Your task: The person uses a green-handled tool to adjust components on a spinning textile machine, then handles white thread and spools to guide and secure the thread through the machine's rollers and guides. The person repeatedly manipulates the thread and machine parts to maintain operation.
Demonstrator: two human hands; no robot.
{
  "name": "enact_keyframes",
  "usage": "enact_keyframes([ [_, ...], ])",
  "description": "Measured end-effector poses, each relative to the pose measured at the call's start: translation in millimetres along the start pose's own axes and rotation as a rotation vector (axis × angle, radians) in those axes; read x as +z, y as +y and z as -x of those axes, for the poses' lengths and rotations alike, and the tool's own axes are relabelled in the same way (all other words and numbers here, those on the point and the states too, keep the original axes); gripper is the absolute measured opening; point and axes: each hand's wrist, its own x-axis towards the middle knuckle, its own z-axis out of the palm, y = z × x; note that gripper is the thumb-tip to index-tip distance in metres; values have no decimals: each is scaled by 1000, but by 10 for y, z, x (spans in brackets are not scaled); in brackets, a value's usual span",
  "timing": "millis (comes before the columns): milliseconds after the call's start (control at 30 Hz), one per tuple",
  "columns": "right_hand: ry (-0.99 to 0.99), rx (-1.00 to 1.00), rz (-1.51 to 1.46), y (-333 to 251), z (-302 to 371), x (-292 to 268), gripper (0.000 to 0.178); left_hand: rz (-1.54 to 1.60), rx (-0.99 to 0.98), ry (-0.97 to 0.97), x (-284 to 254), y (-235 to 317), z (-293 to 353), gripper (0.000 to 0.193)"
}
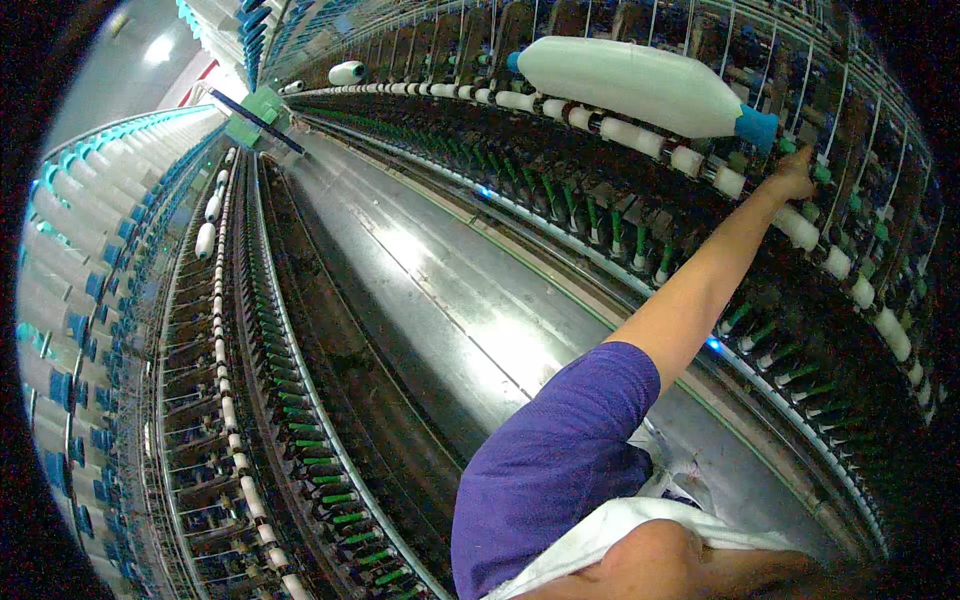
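So on the far left there's a slanting bank of white bobbins (60, 278) with blue ends, way too many to count. Next to it, at least two white spools (205, 240) lie along a long line of small pale rollers, and then a row of green spindles (340, 499), dozens of those. A shiny grey floor (400, 245) runs up the middle between the two machines.

Further right, one purple sleeve (560, 450) and one white cloth (590, 548) round the neck come in at the bottom, and the bare left forearm (700, 285) stretches up over the right-hand machine.

The big white bobbin (630, 87) with two blue ends lies slantwise just above a row of white rollers (687, 160). It's up and to the left of the fingers (803, 157), with its lower blue end (757, 128) right beside them. Just one bobbin that big here, plus one smaller-looking one (347, 72) well off down the row.

The left hand (792, 182) is at the frame, fingers pointing up next to a small green fitting (822, 173). It's small and dim over there, so honestly I can't tell whether they're gripping anything or loose. About five more rollers run on past the wrist to the right.
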Motion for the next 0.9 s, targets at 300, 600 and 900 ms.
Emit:
enact_keyframes([
  [300,-4,-23,32,27,91,21,25,-83,78,54,32,-72,-78,94],
  [600,-70,-188,20,533,1136,18,24,-114,51,0,55,-196,-232,90],
  [900,-941,-174,428,2466,4498,-1241,23,-356,74,36,-15,143,496,73],
])
